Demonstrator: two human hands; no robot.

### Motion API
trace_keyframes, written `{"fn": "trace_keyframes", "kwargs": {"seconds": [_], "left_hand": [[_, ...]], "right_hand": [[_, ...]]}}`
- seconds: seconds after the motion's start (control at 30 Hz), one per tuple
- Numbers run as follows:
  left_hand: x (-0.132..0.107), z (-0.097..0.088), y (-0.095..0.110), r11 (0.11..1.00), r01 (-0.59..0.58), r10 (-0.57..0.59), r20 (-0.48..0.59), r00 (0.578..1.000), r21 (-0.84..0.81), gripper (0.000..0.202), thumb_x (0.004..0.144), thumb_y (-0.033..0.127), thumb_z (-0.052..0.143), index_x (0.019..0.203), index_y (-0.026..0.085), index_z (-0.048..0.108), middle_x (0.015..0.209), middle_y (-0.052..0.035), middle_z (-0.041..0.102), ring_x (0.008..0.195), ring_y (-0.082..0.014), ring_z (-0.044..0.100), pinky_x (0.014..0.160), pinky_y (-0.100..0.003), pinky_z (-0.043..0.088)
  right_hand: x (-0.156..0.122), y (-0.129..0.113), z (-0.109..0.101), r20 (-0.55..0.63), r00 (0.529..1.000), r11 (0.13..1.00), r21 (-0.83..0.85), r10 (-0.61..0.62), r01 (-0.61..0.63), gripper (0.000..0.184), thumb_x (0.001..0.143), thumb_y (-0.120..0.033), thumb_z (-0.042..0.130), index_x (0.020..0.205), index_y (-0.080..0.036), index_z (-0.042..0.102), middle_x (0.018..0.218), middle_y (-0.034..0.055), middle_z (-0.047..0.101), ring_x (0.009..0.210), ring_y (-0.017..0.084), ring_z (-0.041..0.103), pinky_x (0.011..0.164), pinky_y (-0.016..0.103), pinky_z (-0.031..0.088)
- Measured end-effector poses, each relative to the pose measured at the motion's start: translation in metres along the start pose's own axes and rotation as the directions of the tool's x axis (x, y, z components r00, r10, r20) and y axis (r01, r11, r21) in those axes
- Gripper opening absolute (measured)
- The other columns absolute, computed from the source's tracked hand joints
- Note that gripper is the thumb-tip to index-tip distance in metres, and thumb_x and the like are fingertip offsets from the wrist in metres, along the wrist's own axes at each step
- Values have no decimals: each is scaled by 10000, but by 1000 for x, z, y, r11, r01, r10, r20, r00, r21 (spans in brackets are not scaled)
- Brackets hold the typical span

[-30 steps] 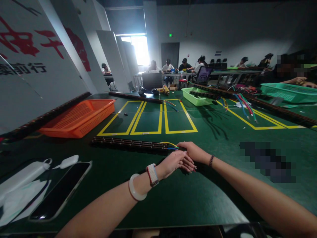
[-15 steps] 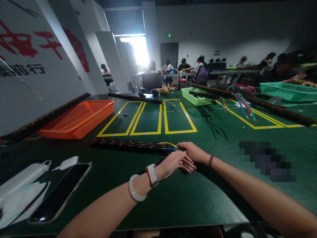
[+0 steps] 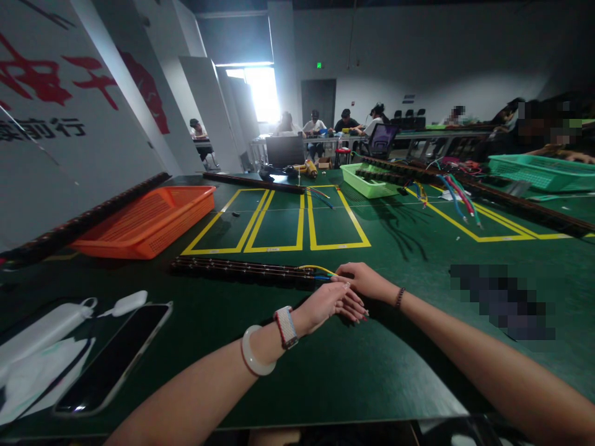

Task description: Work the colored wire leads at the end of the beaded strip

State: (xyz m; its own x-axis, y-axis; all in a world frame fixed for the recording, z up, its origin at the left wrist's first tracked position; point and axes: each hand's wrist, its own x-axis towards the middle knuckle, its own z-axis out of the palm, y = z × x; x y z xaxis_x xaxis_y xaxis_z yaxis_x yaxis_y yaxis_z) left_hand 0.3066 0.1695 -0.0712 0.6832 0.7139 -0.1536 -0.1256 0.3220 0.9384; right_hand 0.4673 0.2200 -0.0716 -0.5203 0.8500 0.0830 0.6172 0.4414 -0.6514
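A long black strip [image 3: 242, 270] with thin metal lines along it lies crosswise on the green table, and yellow, green and blue wires [image 3: 320, 269] come out of its right end. Above the wires my right hand [image 3: 365, 280] is bent down, its fingers closed around them and partly hidden. My left hand [image 3: 333, 301], with a watch and a white bangle at the wrist, touches it from the near side. Its thumb and forefinger pinch at the wire ends, while the other fingers hang loosely curled. The exact grip point is covered by the hands.
An orange basket [image 3: 153, 226] stands at left, with another black strip [image 3: 88, 214] across it. A phone [image 3: 116, 359] and a white charger [image 3: 130, 303] lie near left. Yellow tape frames [image 3: 307, 223], a light green basket [image 3: 372, 186] and strips with coloured wires [image 3: 460, 195] are beyond.
My right hand has shifted very slightly to the right and up. My left hand stays in almost the same place, and the strip has barely moved.
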Motion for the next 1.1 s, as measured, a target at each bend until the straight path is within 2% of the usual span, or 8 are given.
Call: {"fn": "trace_keyframes", "kwargs": {"seconds": [0.3,0.6,0.77,0.93,1.1], "left_hand": [[-6,4,8,1000,3,-3,-12,1000,16,414,868,432,426,872,52,590,847,-177,666,743,-194,650,731,-338,496],[-1,1,0,1000,2,-2,-7,1000,17,416,865,426,420,879,46,591,855,-189,666,735,-195,650,733,-341,494],[-1,-1,0,1000,-5,5,5,1000,23,425,858,447,437,885,51,589,865,-190,667,746,-195,651,737,-345,500],[-1,1,0,1000,-12,12,-5,1000,24,422,861,442,426,875,52,586,854,-195,668,736,-201,654,709,-338,506],[-2,0,1,1000,-17,17,7,1000,24,418,858,441,433,889,52,583,873,-198,667,750,-202,654,726,-345,506]], "right_hand": [[1,3,-2,-3,1000,998,68,-4,4,356,885,-423,450,851,-132,653,804,37,652,726,150,575,672,247,424],[0,2,-3,-87,992,995,33,-88,91,295,871,-380,492,858,-152,679,823,50,649,778,161,584,713,254,428],[-1,-2,0,-41,998,995,85,-50,54,302,864,-395,499,879,-153,679,857,52,665,789,168,594,722,259,437],[0,-1,4,36,999,992,122,-26,21,358,856,-434,484,907,-141,683,830,60,674,729,177,594,655,261,442],[0,1,5,27,999,990,135,-40,35,362,846,-441,497,913,-142,690,837,58,677,739,179,596,675,260,440]]}}
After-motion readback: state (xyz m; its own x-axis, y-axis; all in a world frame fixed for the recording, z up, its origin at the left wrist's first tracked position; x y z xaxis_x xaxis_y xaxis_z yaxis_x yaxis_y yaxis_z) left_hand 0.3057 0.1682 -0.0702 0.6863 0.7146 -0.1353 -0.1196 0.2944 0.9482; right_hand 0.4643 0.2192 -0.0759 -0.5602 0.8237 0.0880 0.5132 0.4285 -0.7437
